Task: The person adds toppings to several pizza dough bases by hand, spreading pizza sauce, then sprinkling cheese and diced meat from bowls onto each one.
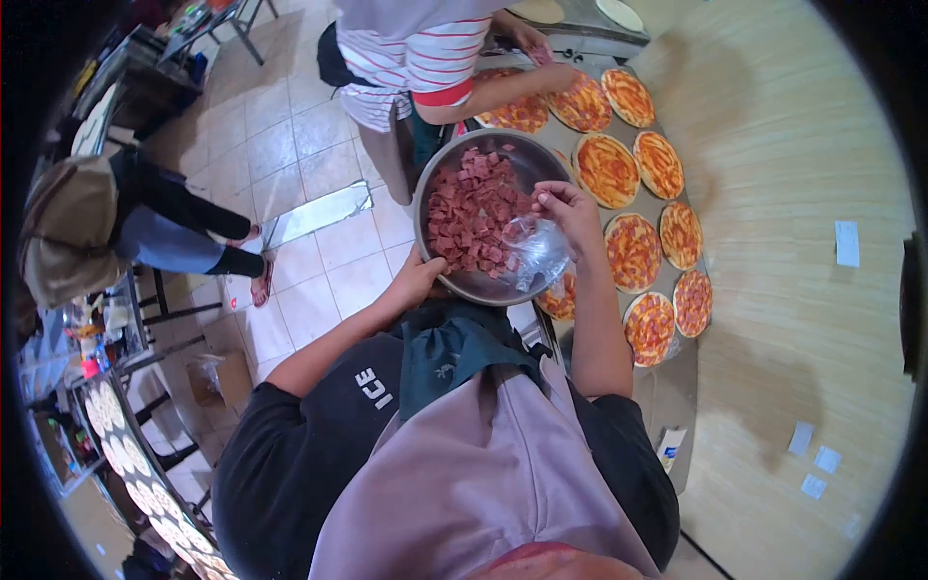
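A round metal bowl (422, 208) of diced reddish meat pieces (471, 215) is in front of my body. My left hand (418, 278) grips its near-left rim, thumb over the edge. My right hand (572, 215) is above the bowl's right side, with its thumb and fingers pinched together; I cannot make out what is between them. Below that hand, a crumpled clear plastic bag (541, 256) lies over the bowl's right side. Right of the bowl, several sauced pizza bases (606, 171) lie on the counter, some with meat pieces on them, like the pizza (650, 329) near my right forearm.
Ahead, a co-worker in a striped shirt (445, 58) reaches over the pizzas at the counter's far end. Another person (145, 217) stands at the left. Many pale dough rounds (135, 474) lie on a table at lower left. A wall (793, 242) borders the counter's right side.
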Motion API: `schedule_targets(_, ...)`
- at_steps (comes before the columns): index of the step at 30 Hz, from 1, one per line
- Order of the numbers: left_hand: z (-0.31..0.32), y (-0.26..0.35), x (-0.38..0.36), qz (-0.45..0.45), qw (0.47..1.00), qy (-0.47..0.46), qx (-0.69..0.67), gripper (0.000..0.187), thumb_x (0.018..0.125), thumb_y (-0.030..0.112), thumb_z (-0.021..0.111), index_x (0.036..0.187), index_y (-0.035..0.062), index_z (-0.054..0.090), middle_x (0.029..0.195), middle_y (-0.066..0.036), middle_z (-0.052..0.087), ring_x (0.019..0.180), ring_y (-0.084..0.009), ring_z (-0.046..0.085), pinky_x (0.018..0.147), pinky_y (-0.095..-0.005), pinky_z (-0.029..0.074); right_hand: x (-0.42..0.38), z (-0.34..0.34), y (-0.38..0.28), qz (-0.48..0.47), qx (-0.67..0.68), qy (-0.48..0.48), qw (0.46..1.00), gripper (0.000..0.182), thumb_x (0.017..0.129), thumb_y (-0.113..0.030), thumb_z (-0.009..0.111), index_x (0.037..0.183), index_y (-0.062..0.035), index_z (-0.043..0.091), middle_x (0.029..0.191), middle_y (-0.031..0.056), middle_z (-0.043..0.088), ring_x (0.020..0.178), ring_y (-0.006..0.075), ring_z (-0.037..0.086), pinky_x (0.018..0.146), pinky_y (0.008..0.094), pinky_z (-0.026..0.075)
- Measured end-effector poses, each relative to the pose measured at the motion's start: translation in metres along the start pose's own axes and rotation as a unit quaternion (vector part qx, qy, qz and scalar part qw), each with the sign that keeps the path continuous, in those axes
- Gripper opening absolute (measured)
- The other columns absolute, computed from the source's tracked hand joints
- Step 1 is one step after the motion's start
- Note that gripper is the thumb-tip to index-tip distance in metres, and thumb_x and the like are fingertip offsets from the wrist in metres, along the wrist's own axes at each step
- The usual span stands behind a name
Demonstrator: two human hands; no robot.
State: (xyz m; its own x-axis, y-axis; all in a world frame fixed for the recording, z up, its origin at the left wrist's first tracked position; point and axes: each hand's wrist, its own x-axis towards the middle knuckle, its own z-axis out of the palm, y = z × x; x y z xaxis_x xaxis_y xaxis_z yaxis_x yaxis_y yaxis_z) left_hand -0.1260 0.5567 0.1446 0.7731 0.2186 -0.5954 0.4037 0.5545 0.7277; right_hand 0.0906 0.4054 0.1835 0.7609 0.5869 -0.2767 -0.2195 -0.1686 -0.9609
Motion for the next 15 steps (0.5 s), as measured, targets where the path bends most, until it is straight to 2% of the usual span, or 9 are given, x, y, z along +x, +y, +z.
schedule_targets(2, -0.006, 0.000, 0.005, -0.013, 1.000, -0.010, 0.000, 0.042, 0.074, 0.007, 0.047, 0.113, 0.0064, 0.033, 0.095, -0.012, 0.049, 0.080, -0.0241, 0.054, 0.068, -0.0421, 0.052, -0.007, -0.005, -0.014, 0.032, 0.182, -0.039, 0.982, 0.016, 0.079, -0.001, 0.054, 0.094, 0.0028, 0.056, 0.081, 0.0055, 0.057, 0.071, 0.0130, 0.056, 0.066, 0.0256, 0.048)
schedule_targets(4, -0.002, 0.010, -0.001, -0.035, 0.999, 0.020, -0.032, 0.045, 0.071, 0.004, 0.046, 0.114, 0.0068, 0.033, 0.098, -0.013, 0.049, 0.084, -0.0275, 0.054, 0.070, -0.0440, 0.051, -0.012, -0.017, -0.023, 0.032, 0.229, -0.013, 0.973, 0.017, 0.079, 0.001, 0.053, 0.095, 0.0027, 0.055, 0.082, 0.0065, 0.058, 0.071, 0.0122, 0.056, 0.066, 0.0248, 0.048)
schedule_targets(6, -0.014, -0.001, 0.009, -0.031, 0.999, -0.009, -0.036, 0.042, 0.072, 0.005, 0.047, 0.111, 0.0055, 0.033, 0.091, -0.011, 0.049, 0.081, -0.0262, 0.055, 0.069, -0.0435, 0.052, -0.019, -0.034, -0.029, 0.014, 0.278, -0.040, 0.960, 0.016, 0.078, -0.002, 0.056, 0.094, 0.0006, 0.056, 0.082, 0.0051, 0.058, 0.071, 0.0120, 0.055, 0.066, 0.0238, 0.047)
schedule_targets(9, 0.010, 0.008, -0.006, -0.048, 0.998, 0.042, -0.007, 0.037, 0.072, 0.004, 0.046, 0.108, 0.0039, 0.037, 0.095, -0.014, 0.051, 0.086, -0.0283, 0.056, 0.069, -0.0443, 0.052, -0.032, -0.077, -0.012, -0.008, 0.243, 0.006, 0.970, 0.015, 0.079, -0.004, 0.056, 0.093, -0.0002, 0.057, 0.079, 0.0043, 0.058, 0.068, 0.0109, 0.055, 0.063, 0.0229, 0.047)
schedule_targets(10, 0.006, -0.003, 0.000, -0.053, 0.998, 0.033, -0.001, 0.037, 0.072, 0.004, 0.046, 0.108, 0.0039, 0.037, 0.095, -0.014, 0.051, 0.086, -0.0283, 0.056, 0.069, -0.0443, 0.052, -0.034, -0.095, -0.006, -0.002, 0.226, 0.019, 0.974, 0.015, 0.079, -0.005, 0.056, 0.093, -0.0001, 0.057, 0.078, 0.0040, 0.058, 0.066, 0.0103, 0.055, 0.062, 0.0226, 0.047)
schedule_targets(11, -0.010, -0.019, 0.010, 0.009, 0.999, -0.010, 0.042, 0.037, 0.072, 0.004, 0.046, 0.108, 0.0039, 0.037, 0.095, -0.014, 0.050, 0.086, -0.0281, 0.056, 0.069, -0.0443, 0.052, -0.037, -0.113, -0.002, -0.001, 0.227, 0.030, 0.973, 0.015, 0.079, -0.005, 0.056, 0.093, -0.0001, 0.057, 0.078, 0.0040, 0.058, 0.066, 0.0103, 0.055, 0.062, 0.0226, 0.047)
schedule_targets(13, 0.001, -0.017, 0.011, -0.046, 0.997, 0.028, -0.056, 0.035, 0.072, 0.004, 0.045, 0.107, 0.0034, 0.037, 0.095, -0.015, 0.050, 0.084, -0.0277, 0.056, 0.067, -0.0433, 0.052, -0.039, -0.154, 0.006, -0.006, 0.201, 0.111, 0.973, 0.013, 0.079, -0.006, 0.056, 0.091, -0.0003, 0.057, 0.076, 0.0034, 0.058, 0.064, 0.0107, 0.055, 0.060, 0.0223, 0.047)
schedule_targets(14, 0.010, -0.021, 0.007, -0.047, 0.997, 0.027, -0.050, 0.035, 0.072, 0.004, 0.045, 0.107, 0.0034, 0.037, 0.095, -0.015, 0.050, 0.084, -0.0277, 0.056, 0.067, -0.0433, 0.052, -0.044, -0.182, 0.019, -0.007, 0.205, 0.114, 0.972, 0.013, 0.079, -0.006, 0.056, 0.091, -0.0003, 0.057, 0.076, 0.0034, 0.058, 0.064, 0.0107, 0.055, 0.060, 0.0223, 0.047)
schedule_targets(15, 0.012, -0.019, 0.003, -0.055, 0.997, 0.048, -0.027, 0.035, 0.072, 0.004, 0.045, 0.105, 0.0022, 0.037, 0.093, -0.015, 0.051, 0.082, -0.0281, 0.056, 0.067, -0.0422, 0.052, -0.042, -0.206, 0.030, -0.001, 0.197, 0.165, 0.966, 0.012, 0.079, -0.005, 0.056, 0.090, -0.0003, 0.058, 0.076, 0.0041, 0.058, 0.065, 0.0109, 0.055, 0.060, 0.0226, 0.047)
